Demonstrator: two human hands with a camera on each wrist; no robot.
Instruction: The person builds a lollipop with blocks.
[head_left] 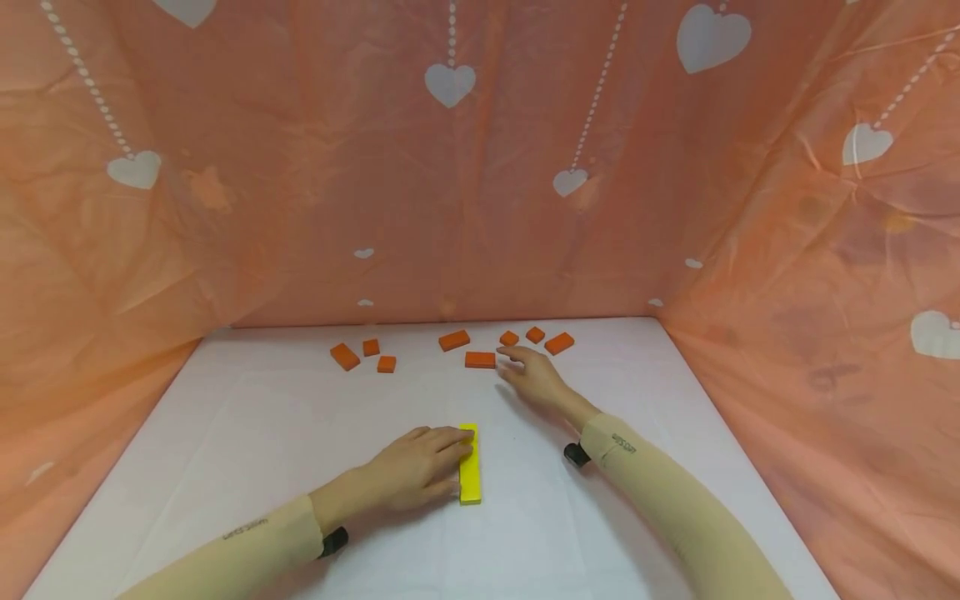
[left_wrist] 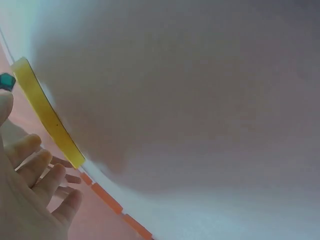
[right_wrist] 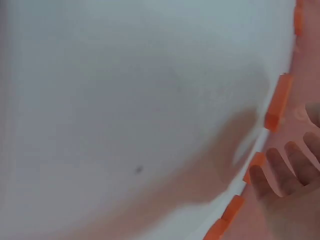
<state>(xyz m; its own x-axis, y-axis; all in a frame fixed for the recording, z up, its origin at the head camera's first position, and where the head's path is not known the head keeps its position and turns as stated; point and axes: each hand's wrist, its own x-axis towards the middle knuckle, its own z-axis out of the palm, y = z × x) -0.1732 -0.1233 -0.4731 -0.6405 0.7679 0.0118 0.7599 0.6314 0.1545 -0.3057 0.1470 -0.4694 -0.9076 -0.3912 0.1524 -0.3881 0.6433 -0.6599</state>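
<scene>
We see the left hand [head_left: 416,468] hiding part of the yellow block [head_left: 470,483]. We cannot read the right-sleeve print [head_left: 623,443].

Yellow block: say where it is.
In the head view, the yellow block lies below centre on the white tabletop, just right of the left hand, whose fingertips reach over it.

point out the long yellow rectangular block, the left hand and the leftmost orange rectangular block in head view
Long yellow rectangular block [head_left: 470,468]: head view, its top face
Left hand [head_left: 412,468]: head view, its back
Leftmost orange rectangular block [head_left: 345,356]: head view, its top face
</scene>
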